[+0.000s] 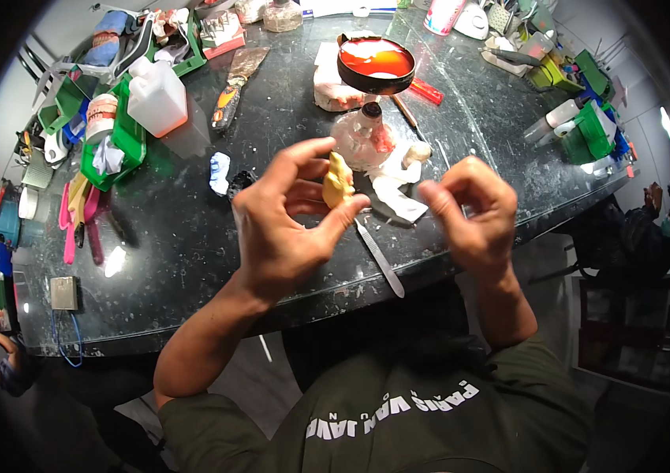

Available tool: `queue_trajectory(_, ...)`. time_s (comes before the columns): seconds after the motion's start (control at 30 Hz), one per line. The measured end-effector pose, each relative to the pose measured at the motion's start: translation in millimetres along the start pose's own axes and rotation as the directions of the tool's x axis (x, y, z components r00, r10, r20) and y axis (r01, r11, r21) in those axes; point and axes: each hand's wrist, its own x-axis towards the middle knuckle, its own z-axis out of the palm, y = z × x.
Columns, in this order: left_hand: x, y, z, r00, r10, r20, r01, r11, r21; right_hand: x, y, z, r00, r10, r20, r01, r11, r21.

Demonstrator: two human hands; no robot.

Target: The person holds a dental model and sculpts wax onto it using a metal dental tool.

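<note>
My left hand [291, 209] pinches a small yellow plaster dental cast [338, 180] between thumb and fingers, held above the table. To its right my right hand [477, 213] is raised with curled fingers, apart from the cast; whether anything is in its grasp is hidden. Beneath and between the hands lies a flat metal knife handle [382, 262], its far end covered by my left hand. A crumpled white cloth [394, 197] lies just beyond. Behind the cast stands a glass spirit lamp [358, 138] with a black top.
A round black pan [378, 83] of red liquid sits past the lamp, near a pinkish-white block [335, 91]. A scraper [232, 91], a white plastic bottle [157, 98] and a green bin [122, 134] are at left. Another green bin [593, 130] stands at right.
</note>
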Motion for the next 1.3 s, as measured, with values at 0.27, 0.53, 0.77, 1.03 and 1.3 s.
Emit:
queue_trajectory(0.27, 10, -8, -14, 0.957, -0.223, 0.187, 0.277, 0.892, -0.356, 11, 31, -56, 0.942, 0.257, 0.216, -0.058, 0.759, -0.648)
queue_trajectory(0.53, 10, -11, -13, 0.874, -0.340, 0.346, 0.462, 0.801, -0.380, 85, 43, -44, 0.901, 0.184, 0.392, 0.080, 0.819, -0.568)
queue_trajectory(0.77, 10, -9, -14, 0.860, -0.379, 0.342, 0.485, 0.815, -0.318, 140, 91, 0, 0.816, -0.069, 0.574, 0.369, 0.826, -0.425)
queue_trajectory(1.03, 12, -19, -26, 0.858, -0.379, 0.348, 0.508, 0.730, -0.458, 140, 94, -6, 0.746, -0.306, 0.592, 0.535, 0.805, -0.257)
queue_trajectory(1.3, 13, -20, -20, 0.906, -0.314, 0.284, 0.415, 0.794, -0.445, 140, 83, -28, 0.960, -0.274, -0.057, 0.274, 0.962, -0.017)
